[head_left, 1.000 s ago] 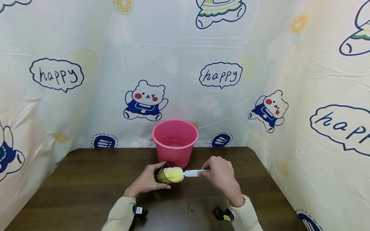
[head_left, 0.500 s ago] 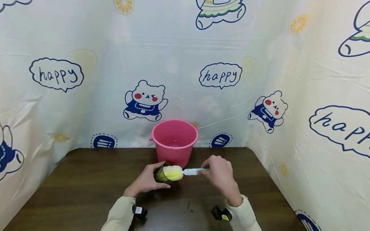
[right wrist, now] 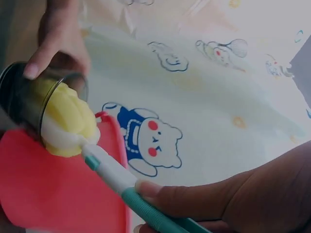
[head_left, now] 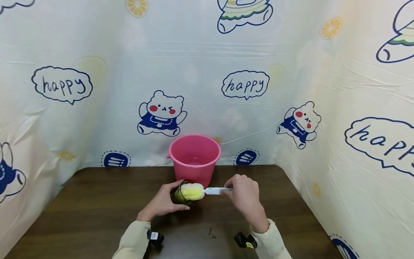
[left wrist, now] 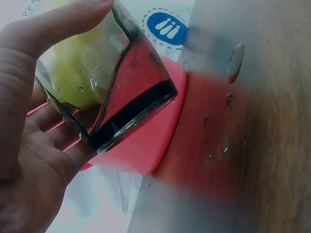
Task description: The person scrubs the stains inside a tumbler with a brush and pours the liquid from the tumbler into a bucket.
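Observation:
A dark see-through glass (left wrist: 141, 82) lies tipped in my left hand (head_left: 163, 201), its mouth turned to the right. Fingers and thumb curl round its sides. Partly inside the glass is the yellow and white sponge head of a bottle brush (right wrist: 73, 119); the rest of the sponge sticks out past the rim. My right hand (head_left: 244, 194) grips the brush by its white and teal handle (right wrist: 146, 206). In the left wrist view the yellow sponge (left wrist: 77, 73) shows through the glass wall, with drops on it.
A pink bucket (head_left: 195, 174) stands just behind the glass, near the table's back edge. Water drops (left wrist: 226, 148) lie on the dark wooden table (head_left: 106, 201). A small brownish bit (head_left: 211, 233) lies near the front. Patterned cloth (head_left: 200, 54) hangs behind and at the sides.
The glass and the brush have shifted slightly up and left, with both hands still holding them. The sponge head stays at the mouth of the glass.

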`<action>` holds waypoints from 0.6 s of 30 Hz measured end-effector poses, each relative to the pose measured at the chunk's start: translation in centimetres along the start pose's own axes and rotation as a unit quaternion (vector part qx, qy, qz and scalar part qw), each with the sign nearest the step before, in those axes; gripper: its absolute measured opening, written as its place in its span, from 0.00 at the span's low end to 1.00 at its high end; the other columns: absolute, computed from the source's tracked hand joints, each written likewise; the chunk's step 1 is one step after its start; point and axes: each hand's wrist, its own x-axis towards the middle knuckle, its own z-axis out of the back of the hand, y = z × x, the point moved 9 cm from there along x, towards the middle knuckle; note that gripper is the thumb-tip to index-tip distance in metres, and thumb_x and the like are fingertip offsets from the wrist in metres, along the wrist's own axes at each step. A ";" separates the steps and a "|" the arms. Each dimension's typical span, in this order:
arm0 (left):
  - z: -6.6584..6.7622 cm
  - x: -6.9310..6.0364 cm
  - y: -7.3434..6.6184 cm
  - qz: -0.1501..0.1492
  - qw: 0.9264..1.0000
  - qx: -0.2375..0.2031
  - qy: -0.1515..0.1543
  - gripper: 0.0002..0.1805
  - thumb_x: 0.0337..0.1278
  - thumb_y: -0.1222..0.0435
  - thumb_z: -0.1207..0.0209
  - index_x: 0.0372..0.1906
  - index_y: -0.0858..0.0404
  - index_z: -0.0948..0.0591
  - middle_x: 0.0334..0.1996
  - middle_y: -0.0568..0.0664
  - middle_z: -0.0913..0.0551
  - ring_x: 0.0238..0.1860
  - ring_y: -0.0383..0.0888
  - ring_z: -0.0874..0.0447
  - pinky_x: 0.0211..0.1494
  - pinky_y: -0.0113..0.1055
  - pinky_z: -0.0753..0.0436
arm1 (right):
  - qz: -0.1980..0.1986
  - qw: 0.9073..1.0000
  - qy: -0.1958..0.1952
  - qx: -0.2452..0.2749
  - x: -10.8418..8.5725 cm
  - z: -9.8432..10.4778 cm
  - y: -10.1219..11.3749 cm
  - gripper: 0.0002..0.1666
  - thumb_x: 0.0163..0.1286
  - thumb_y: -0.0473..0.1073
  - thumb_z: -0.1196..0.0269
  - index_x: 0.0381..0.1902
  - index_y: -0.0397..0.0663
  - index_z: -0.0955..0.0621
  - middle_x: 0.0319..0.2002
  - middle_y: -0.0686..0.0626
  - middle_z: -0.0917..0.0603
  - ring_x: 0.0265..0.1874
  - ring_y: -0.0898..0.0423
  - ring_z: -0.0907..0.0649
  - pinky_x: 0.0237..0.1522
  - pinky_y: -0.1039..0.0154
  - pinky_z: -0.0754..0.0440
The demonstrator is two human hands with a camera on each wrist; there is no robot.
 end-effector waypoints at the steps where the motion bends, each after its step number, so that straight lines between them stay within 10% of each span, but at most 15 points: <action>1: 0.1 0.0 0.0 0.002 1.000 -0.004 -0.002 0.49 0.37 0.55 0.17 0.71 0.56 0.26 0.66 0.42 0.22 0.68 0.47 0.26 0.66 0.55 0.23 | -0.005 1.000 0.003 -0.001 0.0 -0.1 0.0 0.11 0.50 0.52 0.19 0.24 0.56 0.09 0.20 0.58 0.16 0.16 0.61 0.29 0.16 0.66 0.31; 18: -0.1 0.1 0.0 0.005 1.000 -0.008 0.003 0.48 0.36 0.55 0.17 0.70 0.53 0.25 0.64 0.38 0.21 0.66 0.43 0.25 0.67 0.54 0.23 | 0.009 1.000 0.028 -0.007 0.0 -0.5 0.1 0.10 0.51 0.51 0.19 0.23 0.56 0.09 0.21 0.58 0.16 0.17 0.62 0.28 0.16 0.66 0.31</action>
